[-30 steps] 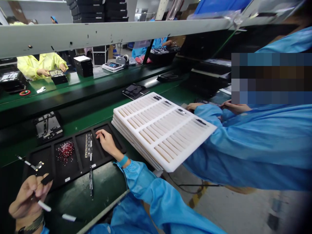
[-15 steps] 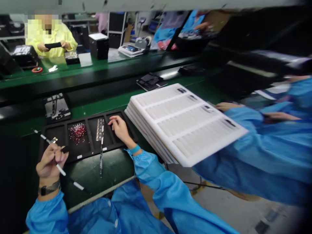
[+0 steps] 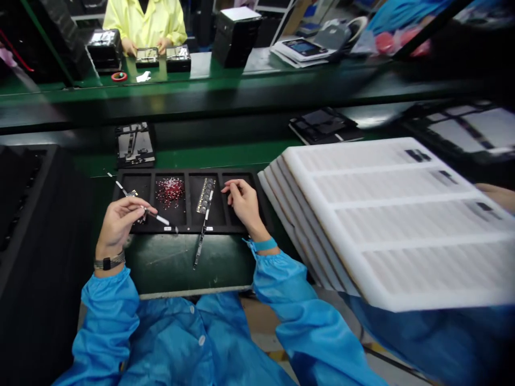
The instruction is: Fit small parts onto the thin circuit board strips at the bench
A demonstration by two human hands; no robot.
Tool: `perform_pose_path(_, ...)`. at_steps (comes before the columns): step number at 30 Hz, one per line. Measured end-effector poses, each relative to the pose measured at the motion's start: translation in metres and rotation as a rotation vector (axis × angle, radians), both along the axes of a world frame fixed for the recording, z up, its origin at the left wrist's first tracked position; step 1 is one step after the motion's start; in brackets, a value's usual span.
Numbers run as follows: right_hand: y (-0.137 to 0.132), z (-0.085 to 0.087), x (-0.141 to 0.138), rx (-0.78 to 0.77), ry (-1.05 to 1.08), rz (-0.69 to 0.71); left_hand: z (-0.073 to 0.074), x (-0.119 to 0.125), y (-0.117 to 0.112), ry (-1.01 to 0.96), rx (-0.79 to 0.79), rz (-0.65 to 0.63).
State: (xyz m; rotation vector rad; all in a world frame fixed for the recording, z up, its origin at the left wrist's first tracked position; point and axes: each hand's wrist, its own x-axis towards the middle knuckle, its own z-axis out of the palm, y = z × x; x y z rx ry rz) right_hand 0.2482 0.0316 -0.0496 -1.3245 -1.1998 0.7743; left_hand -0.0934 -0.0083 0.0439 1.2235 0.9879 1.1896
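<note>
My left hand [image 3: 119, 221] is closed around a thin black strip with white tabs [image 3: 149, 212], held over the left end of a black compartment tray [image 3: 187, 229]. My right hand [image 3: 243, 201] rests in the tray's rightmost compartment, fingers curled with the tips down; what they touch is hidden. A pile of small red parts [image 3: 170, 189] fills one middle compartment. A row of small gold and black parts [image 3: 205, 194] lies in the compartment beside it. Another long strip [image 3: 202, 234] lies across the tray's front edge onto the green mat.
A stack of white foam trays [image 3: 386, 214] stands right of the tray, partly over a neighbour's blue sleeve [image 3: 434, 343]. A black fixture [image 3: 134, 144] sits behind the tray. Across the belt a person in yellow [image 3: 145, 21] handles black trays. A dark bin [image 3: 32, 225] is at left.
The view has swung left and down, so the tray now lies straight ahead. My left hand rose from the bench edge to the tray's left end with the strip. My right hand stayed in its compartment.
</note>
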Motion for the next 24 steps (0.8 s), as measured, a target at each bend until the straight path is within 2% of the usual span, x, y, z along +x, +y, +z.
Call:
perform_pose_path(3, 0.000, -0.002, 0.000, -0.015, -0.005, 0.005, 0.008, -0.009, -0.004, -0.065, 0.163, 0.222)
perform_pose_path(6, -0.001, -0.002, 0.000, -0.005, -0.005, 0.014, 0.002, -0.014, -0.005, -0.029, 0.279, 0.302)
perform_pose_path(8, -0.001, -0.001, 0.000, 0.003, -0.008, 0.019, -0.014, -0.014, -0.003, 0.043, 0.196, 0.277)
perform_pose_path(11, -0.002, 0.000, 0.000, 0.004, -0.013, 0.018, -0.043, -0.011, 0.002, 0.180, -0.072, 0.260)
perform_pose_path(14, -0.002, 0.000, 0.000, 0.002, -0.013, 0.020, -0.055, -0.006, 0.005, 0.286, -0.168, 0.281)
perform_pose_path(16, -0.002, -0.001, 0.001, 0.002, -0.015, 0.023, -0.050, -0.004, 0.005, 0.365, -0.153, 0.322)
perform_pose_path(20, -0.004, 0.000, 0.001, -0.002, -0.036, 0.027, -0.027, 0.000, -0.011, 0.543, -0.072, 0.411)
perform_pose_path(22, -0.005, 0.001, 0.000, 0.006, -0.067, 0.033, -0.020, 0.007, -0.030, 0.613, 0.003, 0.335)
perform_pose_path(24, -0.006, 0.002, -0.001, 0.022, -0.099, 0.033, -0.018, 0.017, -0.053, 0.683, 0.087, 0.167)
